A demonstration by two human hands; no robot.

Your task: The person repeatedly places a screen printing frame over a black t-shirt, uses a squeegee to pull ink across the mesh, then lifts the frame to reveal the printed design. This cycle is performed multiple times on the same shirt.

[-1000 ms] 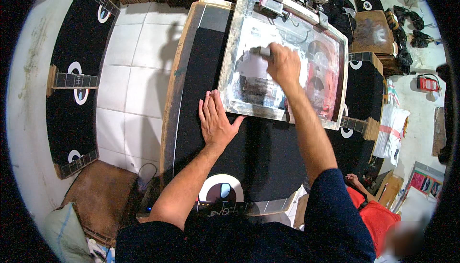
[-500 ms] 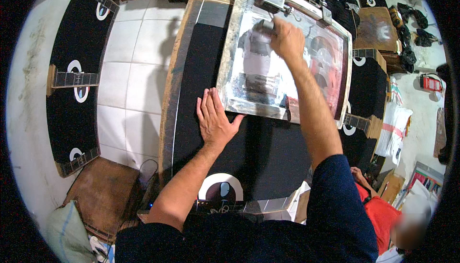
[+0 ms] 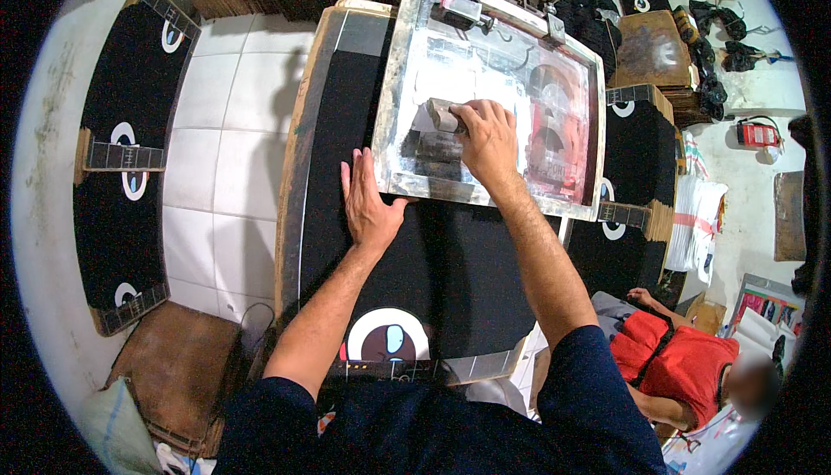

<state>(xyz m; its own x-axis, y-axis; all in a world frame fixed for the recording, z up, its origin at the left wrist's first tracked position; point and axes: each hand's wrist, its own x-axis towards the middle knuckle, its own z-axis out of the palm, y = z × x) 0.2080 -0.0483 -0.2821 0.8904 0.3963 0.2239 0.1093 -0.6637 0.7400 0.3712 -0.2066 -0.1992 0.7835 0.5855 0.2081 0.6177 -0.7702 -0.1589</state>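
Observation:
A screen-printing frame [image 3: 388, 90] lies over black fabric [image 3: 472, 280] stretched on a long printing board. My right hand [image 3: 490, 148] is closed round a squeegee [image 3: 441, 118], which stands tilted on the mesh [image 3: 511, 68] left of its middle. Dark and pale ink is smeared on the mesh around the blade. At the near left corner of the frame, my left hand [image 3: 372, 211] lies with fingers stretched out against the frame's edge and the black fabric. Nearer to me, a printed eye [image 3: 388, 332] in white and brown shows on the fabric.
Metal clamps [image 3: 460, 9] stand on the frame's far side. Other boards with black printed fabric [image 3: 121, 206] run along the left wall and behind the frame at right. A person in a red top [image 3: 684, 358] is at the lower right. A fire extinguisher [image 3: 759, 133] stands far right.
My right hand has pulled the squeegee toward me across the mesh. My left hand stays at the frame's corner. The whole view has shifted slightly, and more of the person in red shows.

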